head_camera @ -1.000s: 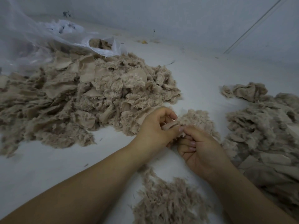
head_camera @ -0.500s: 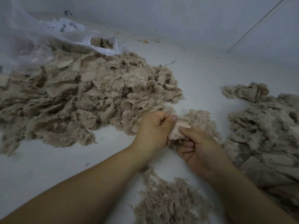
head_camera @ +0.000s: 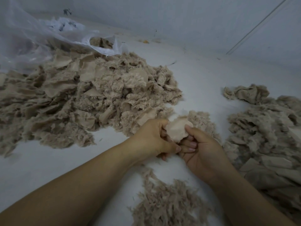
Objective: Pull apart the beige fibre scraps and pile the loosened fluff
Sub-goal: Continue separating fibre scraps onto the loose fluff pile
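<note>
Scrap heap [head_camera: 84,101] left, plastic bag [head_camera: 32,38] behind

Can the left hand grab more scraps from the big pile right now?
Probably not yet: the left hand and right hand both grip one scrap. The big pile lies close, nothing between.

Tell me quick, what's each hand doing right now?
Left hand: fingers curled, gripping the left edge of the beige scrap.
Right hand: thumb pinching the same scrap's right edge.
</note>
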